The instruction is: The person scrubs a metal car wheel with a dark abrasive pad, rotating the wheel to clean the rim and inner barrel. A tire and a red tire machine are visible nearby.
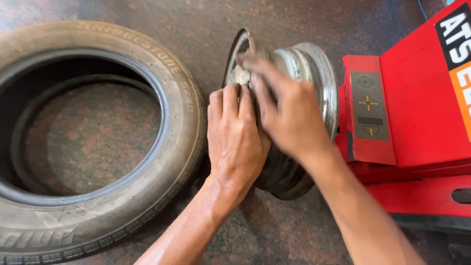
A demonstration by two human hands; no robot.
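Observation:
A bare steel wheel rim [314,73] stands on edge in the middle of the floor, leaning against a red machine. My left hand [235,137] grips the rim's near edge with fingers curled over it. Blurred with motion, my right hand [287,110] lies over the rim's upper edge, its fingers reaching across the top next to my left hand. Whether the right hand clasps the rim or only rests on it is unclear.
A black tyre [93,132] lies flat on the speckled stone floor [274,230] at the left, close to the rim. The red machine [417,118] with a small control panel [369,105] fills the right side.

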